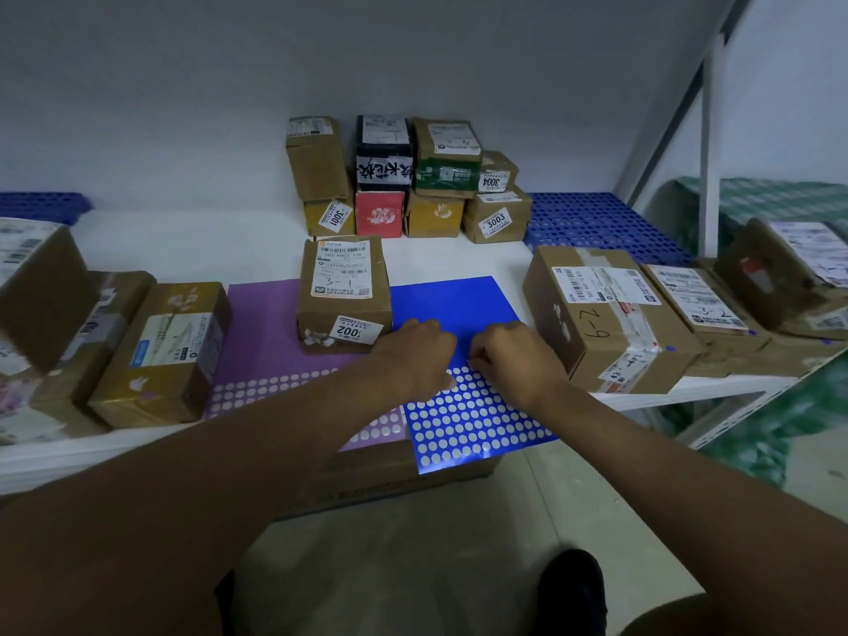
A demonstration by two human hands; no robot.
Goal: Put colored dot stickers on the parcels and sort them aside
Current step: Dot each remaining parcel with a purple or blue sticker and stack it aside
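Resting on the blue sticker sheet (477,420), both curled hands; grips unclear.

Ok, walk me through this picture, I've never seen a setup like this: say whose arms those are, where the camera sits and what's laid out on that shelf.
There is no machine here: the arms belong to a person wearing a camera on the head, looking down and forward. Both hands work on a blue sticker sheet lying on a white shelf. The left hand rests on the sheet; the right hand has curled fingers at the dots, seemingly picking one off, though no sticker shows. A purple sticker sheet lies beside it, and a brown parcel marked 3-1 stands across both. More parcels are stacked at the back wall, with others at either side.
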